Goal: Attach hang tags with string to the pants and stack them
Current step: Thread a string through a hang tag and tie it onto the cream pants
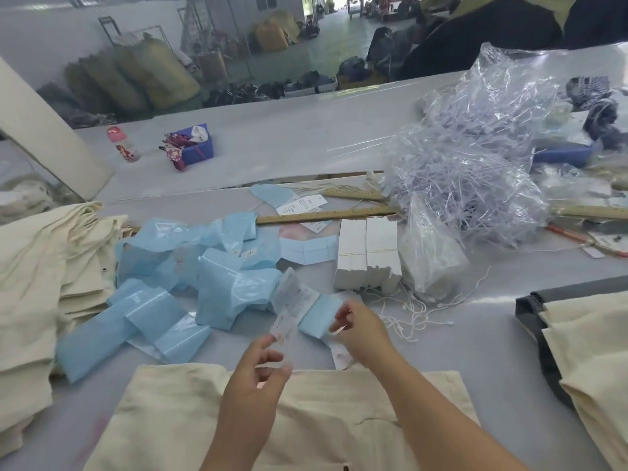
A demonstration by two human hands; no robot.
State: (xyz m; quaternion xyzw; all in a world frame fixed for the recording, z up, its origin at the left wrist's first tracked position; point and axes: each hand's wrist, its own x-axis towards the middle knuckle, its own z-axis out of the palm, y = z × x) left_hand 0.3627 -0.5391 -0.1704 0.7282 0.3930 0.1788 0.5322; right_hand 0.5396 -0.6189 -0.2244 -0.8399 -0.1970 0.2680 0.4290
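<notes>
cream pants (306, 413) flat at near table edge; just beyond waistband, left hand (258, 372) pinching white hang tag (283, 326), right hand (360, 329) fingers curled, pinching something small, unclear; loose strings (411, 314) right of hands.

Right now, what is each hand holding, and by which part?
Left hand pinches the white hang tag at its near end. Right hand holds something small, too blurred to name.

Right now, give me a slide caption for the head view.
Both hands, left hand and right hand, hold white paper hang tags above folded cream cotton pants on a grey worktable.
</notes>
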